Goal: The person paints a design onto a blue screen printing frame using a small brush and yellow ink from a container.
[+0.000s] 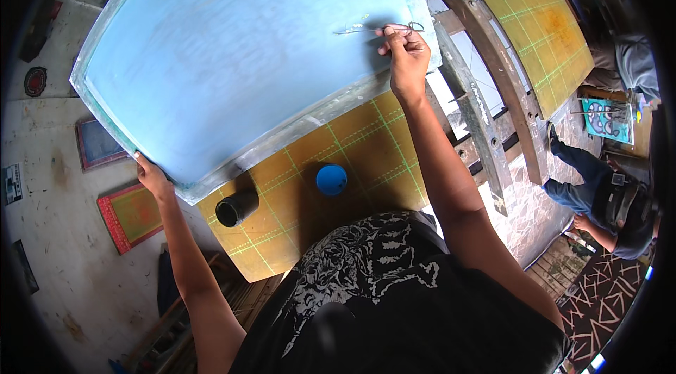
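A large framed screen with a pale blue surface fills the upper middle, tilted over a yellow board with green grid lines. My left hand grips the frame's lower left corner, fingers closed on its edge. My right hand pinches a thin metal tool with a looped end over the screen's right side, near small pale specks. Below the screen, a small blue cup and a black cylindrical container are on the board.
Wooden beams and another gridded board are at the right. Another person in jeans and dark top is at the far right, near a patterned turquoise panel. Smaller framed screens are on the left.
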Demonstrator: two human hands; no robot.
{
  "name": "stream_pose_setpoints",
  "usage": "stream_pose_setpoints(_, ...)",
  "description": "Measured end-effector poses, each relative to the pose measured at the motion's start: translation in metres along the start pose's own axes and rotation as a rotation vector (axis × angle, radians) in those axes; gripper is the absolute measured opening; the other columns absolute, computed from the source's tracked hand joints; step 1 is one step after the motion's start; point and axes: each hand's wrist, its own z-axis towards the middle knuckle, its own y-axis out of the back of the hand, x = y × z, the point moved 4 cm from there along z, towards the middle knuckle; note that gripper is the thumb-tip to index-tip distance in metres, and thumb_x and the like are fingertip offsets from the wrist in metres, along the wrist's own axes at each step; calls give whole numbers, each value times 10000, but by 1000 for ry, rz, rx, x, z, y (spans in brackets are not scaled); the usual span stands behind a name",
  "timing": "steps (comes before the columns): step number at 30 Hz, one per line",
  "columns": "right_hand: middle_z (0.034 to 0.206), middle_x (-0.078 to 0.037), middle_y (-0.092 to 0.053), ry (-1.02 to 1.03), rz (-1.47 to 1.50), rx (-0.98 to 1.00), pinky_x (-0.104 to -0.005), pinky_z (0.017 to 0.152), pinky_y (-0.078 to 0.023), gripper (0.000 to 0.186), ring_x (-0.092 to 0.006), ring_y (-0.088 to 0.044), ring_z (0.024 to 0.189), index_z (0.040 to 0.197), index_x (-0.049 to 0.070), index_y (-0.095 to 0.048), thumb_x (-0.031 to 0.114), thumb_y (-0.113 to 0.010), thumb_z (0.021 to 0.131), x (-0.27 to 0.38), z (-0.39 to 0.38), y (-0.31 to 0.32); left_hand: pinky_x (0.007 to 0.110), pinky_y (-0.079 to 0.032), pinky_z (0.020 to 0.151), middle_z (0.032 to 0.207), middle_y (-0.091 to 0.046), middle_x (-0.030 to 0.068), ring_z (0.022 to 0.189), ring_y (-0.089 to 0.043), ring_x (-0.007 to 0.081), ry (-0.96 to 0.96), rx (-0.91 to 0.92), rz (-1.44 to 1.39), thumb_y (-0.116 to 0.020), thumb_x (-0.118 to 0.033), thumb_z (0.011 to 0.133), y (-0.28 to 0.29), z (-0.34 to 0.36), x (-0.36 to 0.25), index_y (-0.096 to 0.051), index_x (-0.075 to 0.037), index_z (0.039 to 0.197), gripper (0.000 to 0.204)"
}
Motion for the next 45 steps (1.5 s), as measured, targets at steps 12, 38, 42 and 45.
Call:
stream_pose_setpoints(12,832,-94,-665,-2,-33,0,-199,569,-475,84,-72,-578,669,902,-20,-614,59,-591,884,-2,-1,0,337,-447,845,1080,-597,141,948,-558,216,-5,-10,21,-446,-439,946,2,2,2,-522,97,1157,582)
stream_pose_setpoints(38,825,-88,-675,-8,-39,-6,-195,571,-469,74,-67,-575,646,905,-17,-619,44,-584,883,-2,-1,0,337,-456,833,1046,-608,140,916,-568,215,-11,-20,5,-465,-479,926,-1,-2,0,-547,105,1120,621)
stream_pose_setpoints(42,820,-84,-676,-12,-37,-14,-195,569,-465,77,-66,-568,635,905,-17,-621,48,-588,882,-2,-2,-1,336,-457,831,1049,-609,142,919,-570,216,-18,-8,28,-461,-487,925,0,-1,-1,-545,107,1124,632)
stream_pose_setpoints(45,822,-83,-676,-37,-60,-20,-192,570,-463,78,-65,-565,630,902,-18,-621,52,-594,879,-3,-2,1,336,-456,829,1049,-608,138,920,-568,215,6,-24,36,-452,-473,932,-2,-3,-2,-543,103,1125,614)
